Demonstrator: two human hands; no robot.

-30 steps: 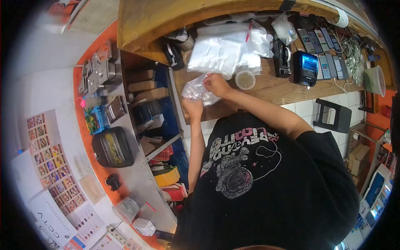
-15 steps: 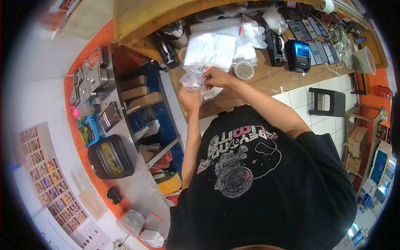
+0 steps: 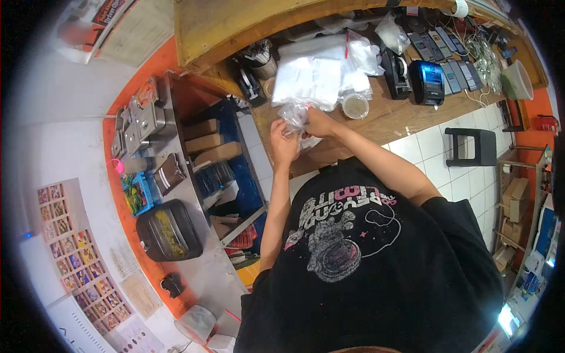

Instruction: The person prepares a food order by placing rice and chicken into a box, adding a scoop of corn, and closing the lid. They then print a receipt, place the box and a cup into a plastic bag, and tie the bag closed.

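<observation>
Over the near left corner of the wooden counter [image 3: 381,130], both hands grip a clear, crumpled plastic bag [image 3: 292,113]. My left hand [image 3: 283,143] is closed on its lower left side. My right hand [image 3: 321,124] pinches it from the right, with its fingertips partly hidden. Whether the bag holds anything I cannot make out. Just beyond the hands lies a stack of flat clear plastic bags [image 3: 307,79]. A round lidded tub [image 3: 355,106] stands to the right of my right hand.
Tape dispensers [image 3: 396,73], a small printer [image 3: 426,82] and several phones [image 3: 453,76] line the counter's right part. A black stool [image 3: 471,147] stands on the tiled floor. At left, a steel worktop [image 3: 203,267] carries metal containers [image 3: 147,126] and a dark rice-cooker-like appliance [image 3: 170,230].
The whole view has shifted slightly, so the scene sits further right and lower. Both hands keep hold of the plastic bag and have come closer together around it.
</observation>
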